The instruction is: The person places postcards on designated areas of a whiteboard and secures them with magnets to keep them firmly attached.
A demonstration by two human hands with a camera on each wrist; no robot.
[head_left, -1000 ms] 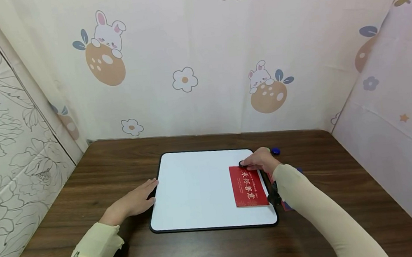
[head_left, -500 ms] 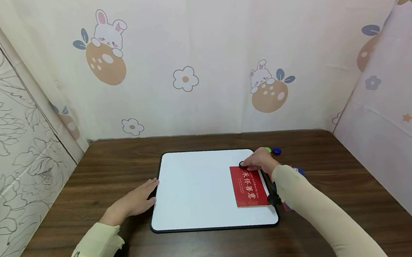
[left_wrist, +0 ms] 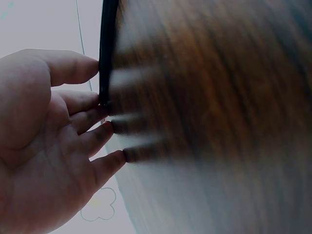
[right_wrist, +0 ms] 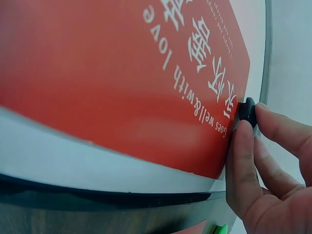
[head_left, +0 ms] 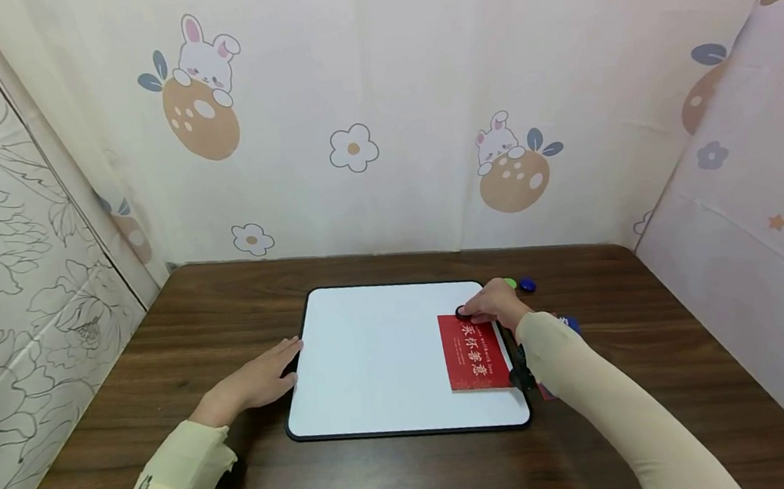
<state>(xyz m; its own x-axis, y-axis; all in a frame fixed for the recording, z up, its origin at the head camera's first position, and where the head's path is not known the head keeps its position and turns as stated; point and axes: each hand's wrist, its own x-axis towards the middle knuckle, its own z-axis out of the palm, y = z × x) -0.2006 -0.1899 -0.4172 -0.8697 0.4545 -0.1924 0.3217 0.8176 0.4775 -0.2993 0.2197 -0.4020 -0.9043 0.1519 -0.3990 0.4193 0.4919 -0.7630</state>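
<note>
A whiteboard (head_left: 375, 364) with a black frame lies flat on the wooden table. On its right side is a red card (head_left: 477, 354) with white lettering. My right hand (head_left: 498, 303) pinches a black round magnet (right_wrist: 249, 112) between thumb and fingers, at the card's far edge. In the right wrist view the magnet stands on its rim side against the card's end. My left hand (head_left: 252, 382) rests at the board's left edge, thumb and fingertips touching the black frame (left_wrist: 107, 53), fingers relaxed.
Green (head_left: 511, 283) and blue (head_left: 527, 285) round magnets lie beyond the board's far right corner. A blue item (head_left: 570, 323) and a red-and-blue one (head_left: 546, 392) show partly from under the right forearm. A printed curtain (head_left: 401, 196) hangs behind the table.
The head view shifts very slightly. Both hands, the magnet and the card keep their places on the board.
</note>
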